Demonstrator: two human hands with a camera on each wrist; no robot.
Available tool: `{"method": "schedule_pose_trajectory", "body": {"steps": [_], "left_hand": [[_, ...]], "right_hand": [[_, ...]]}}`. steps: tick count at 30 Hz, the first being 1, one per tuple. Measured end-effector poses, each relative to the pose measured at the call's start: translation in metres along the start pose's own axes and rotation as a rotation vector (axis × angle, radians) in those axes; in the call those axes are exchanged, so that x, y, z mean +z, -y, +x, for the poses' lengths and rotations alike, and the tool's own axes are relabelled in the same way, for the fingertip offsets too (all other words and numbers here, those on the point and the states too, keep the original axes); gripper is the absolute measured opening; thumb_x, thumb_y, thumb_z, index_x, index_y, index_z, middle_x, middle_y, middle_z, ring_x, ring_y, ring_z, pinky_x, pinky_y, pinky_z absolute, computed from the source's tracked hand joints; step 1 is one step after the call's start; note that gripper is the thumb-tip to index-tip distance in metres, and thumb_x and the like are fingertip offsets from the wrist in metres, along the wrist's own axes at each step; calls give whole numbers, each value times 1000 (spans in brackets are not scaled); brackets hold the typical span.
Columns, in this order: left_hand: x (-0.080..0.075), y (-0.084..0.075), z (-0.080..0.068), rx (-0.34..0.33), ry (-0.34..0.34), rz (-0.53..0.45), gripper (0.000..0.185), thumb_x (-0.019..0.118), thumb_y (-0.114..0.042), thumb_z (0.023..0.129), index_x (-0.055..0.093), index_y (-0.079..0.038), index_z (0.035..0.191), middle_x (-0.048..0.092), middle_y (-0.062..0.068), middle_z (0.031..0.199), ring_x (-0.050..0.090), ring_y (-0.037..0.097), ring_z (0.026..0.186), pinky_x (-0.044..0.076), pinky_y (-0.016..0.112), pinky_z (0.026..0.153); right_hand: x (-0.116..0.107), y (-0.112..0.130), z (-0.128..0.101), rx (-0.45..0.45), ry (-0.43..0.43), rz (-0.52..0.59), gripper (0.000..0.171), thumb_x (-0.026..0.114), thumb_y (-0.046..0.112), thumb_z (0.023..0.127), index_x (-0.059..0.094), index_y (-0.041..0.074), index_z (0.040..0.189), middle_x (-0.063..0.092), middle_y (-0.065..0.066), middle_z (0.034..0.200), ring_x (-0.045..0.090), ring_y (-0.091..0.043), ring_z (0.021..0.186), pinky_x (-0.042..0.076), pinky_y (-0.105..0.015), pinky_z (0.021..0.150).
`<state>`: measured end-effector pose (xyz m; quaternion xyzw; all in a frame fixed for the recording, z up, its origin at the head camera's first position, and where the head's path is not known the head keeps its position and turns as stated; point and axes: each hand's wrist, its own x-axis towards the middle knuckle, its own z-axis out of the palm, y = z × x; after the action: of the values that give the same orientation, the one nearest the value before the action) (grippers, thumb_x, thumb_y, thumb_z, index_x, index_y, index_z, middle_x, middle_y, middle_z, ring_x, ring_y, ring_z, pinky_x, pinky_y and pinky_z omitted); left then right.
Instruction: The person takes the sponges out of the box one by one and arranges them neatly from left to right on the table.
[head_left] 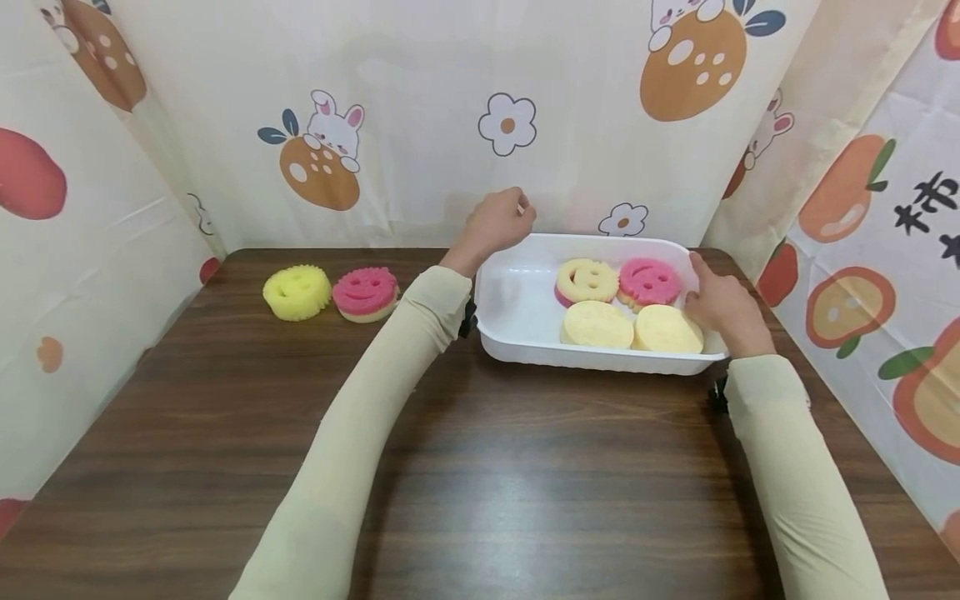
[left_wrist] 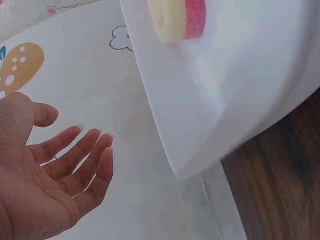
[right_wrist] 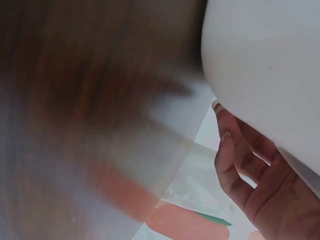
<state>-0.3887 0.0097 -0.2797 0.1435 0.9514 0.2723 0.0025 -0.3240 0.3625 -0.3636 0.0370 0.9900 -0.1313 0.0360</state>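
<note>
A white plastic tray (head_left: 517, 308) sits on the dark wood-grain bench (head_left: 480, 467), toward its far right corner. Inside it lie four round sponges: a yellow smiley sponge (head_left: 586, 280) and a pink smiley sponge (head_left: 648, 281) at the back, and two plain pale yellow sponges (head_left: 596, 325) in front, packed close together.

The right hand (head_left: 722, 304) grips the tray's right end — thumb over the rim, fingers (right_wrist: 232, 155) curled beneath the outer wall, as the right wrist view shows. The left hand (head_left: 497, 221) hovers just above the tray's far left corner; in the left wrist view its fingers (left_wrist: 82, 155) are loosely spread, palm bare, touching nothing.

Well apart on the bench's left side, a yellow sponge (head_left: 297, 292) and a pink sponge (head_left: 365, 293) with smiling faces lie side by side, touching.

Printed cloth surrounds the bench — rabbits, flowers, orange fruit. On the right panel black Chinese writing (head_left: 928, 208) shows, cut off by the edge; one character reads "柿".
</note>
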Motion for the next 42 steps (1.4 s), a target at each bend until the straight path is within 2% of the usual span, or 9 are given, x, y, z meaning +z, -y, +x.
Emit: {"method": "schedule_pose_trajectory", "body": {"steps": [11,18,21,25,32,36,42], "left_hand": [[3,-6,5,13,17,10,40,38,-35,105,53,-12,133,66,4,112,59,18,89,50,28,74],[8,-15,13,38,7,0,39,39,-35,105,54,-13,133,67,4,119,60,17,90,51,29,76],[10,-16,16,35,16,10,39,38,-35,105,53,-13,134,66,4,125,60,17,93,51,30,78],[13,-17,18,31,28,18,39,38,-35,105,51,-13,135,66,4,125,60,18,92,51,31,76],[21,-17,20,41,45,26,42,37,-37,105,50,-13,138,64,5,129,59,17,96,52,33,85],[25,-17,22,37,57,15,43,37,-37,105,50,-13,138,64,4,127,59,16,95,52,32,86],[25,-18,26,43,59,10,44,36,-37,105,49,-12,139,64,5,127,59,17,94,52,33,86]], "right_hand": [[2,-1,2,12,-8,-9,79,43,25,98,-5,16,159,45,-44,128,54,-55,105,45,-70,87],[-1,-5,2,20,-24,-20,79,44,24,97,-4,15,160,47,-44,125,54,-55,104,45,-70,87],[0,-4,3,16,-19,-12,79,44,24,97,-4,16,160,44,-43,131,53,-56,107,45,-71,88],[1,-2,4,9,-2,-7,79,43,25,98,-5,16,160,39,-44,138,51,-58,112,44,-71,90],[4,-2,6,8,-10,-11,79,43,24,98,-5,16,160,45,-43,128,54,-55,105,46,-69,87],[4,-1,5,14,-6,-11,79,44,24,98,-4,16,160,49,-42,123,55,-53,102,47,-69,86],[2,0,4,36,-2,-3,79,45,23,98,-4,17,160,43,-42,133,52,-56,110,44,-71,91]]}}
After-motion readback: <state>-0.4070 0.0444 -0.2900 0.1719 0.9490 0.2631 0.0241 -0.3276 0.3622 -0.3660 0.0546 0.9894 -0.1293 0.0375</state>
